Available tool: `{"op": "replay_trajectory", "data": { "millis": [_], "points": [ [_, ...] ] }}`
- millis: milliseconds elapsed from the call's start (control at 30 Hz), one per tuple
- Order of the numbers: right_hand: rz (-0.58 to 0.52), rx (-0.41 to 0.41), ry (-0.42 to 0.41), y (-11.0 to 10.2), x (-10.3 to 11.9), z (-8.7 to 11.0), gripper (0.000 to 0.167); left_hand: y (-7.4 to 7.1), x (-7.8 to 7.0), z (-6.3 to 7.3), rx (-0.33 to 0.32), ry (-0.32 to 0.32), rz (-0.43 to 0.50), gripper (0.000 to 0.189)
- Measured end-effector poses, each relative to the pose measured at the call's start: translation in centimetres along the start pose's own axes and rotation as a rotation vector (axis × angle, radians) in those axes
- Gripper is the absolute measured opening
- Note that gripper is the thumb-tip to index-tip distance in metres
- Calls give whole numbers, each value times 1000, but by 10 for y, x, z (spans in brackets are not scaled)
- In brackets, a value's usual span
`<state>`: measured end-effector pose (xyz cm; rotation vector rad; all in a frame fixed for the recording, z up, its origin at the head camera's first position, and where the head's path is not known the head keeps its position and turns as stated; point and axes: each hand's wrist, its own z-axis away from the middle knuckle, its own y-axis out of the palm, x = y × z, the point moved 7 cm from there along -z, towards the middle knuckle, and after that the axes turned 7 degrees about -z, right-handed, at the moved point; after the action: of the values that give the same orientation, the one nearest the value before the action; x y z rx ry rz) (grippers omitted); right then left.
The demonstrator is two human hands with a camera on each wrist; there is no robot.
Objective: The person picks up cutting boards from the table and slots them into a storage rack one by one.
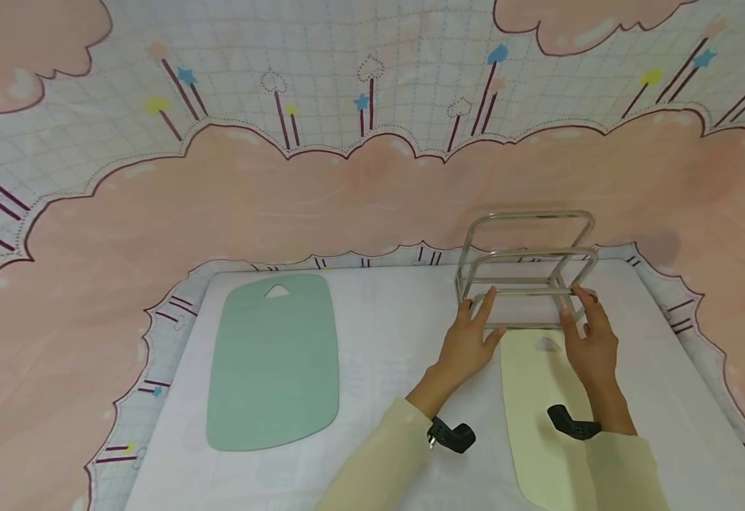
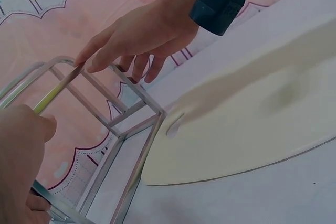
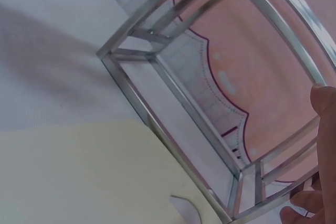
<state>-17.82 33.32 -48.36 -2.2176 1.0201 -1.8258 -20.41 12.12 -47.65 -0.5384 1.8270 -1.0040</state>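
Observation:
A silver metal rack [image 1: 538,253] with several rounded upright loops stands near the far edge of the table. My left hand [image 1: 465,349] grips its near left corner, and my right hand [image 1: 592,348] holds the near right corner. In the left wrist view, the right hand [image 2: 152,27] has fingers and thumb about the rack's top bar. Just in front of the rack lies a cream cutting board [image 1: 528,411], its hole end close to the base bar [image 3: 173,156]. The right forearm covers part of that board.
To the left, a green cutting board [image 1: 273,369] with a triangular hole lies flat on the white tabletop [image 1: 404,341]. Cloth [image 1: 360,199] with pink cloud shapes hangs behind and surrounds the table. Black devices [image 1: 452,434] are strapped to both wrists.

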Motion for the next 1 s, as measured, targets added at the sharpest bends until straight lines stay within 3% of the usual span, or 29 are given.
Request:
{"op": "replay_trajectory", "data": {
  "millis": [267,700,1000],
  "points": [
    [6,10,-52,4,4,0,50,-3,4,4,-16,7,4,68],
    [-33,13,-51,6,5,1,51,-7,9,5,-12,33,23,68],
    [-40,7,-76,12,9,2,50,-12,16,8,-43,33,23,68]
  ]
}}
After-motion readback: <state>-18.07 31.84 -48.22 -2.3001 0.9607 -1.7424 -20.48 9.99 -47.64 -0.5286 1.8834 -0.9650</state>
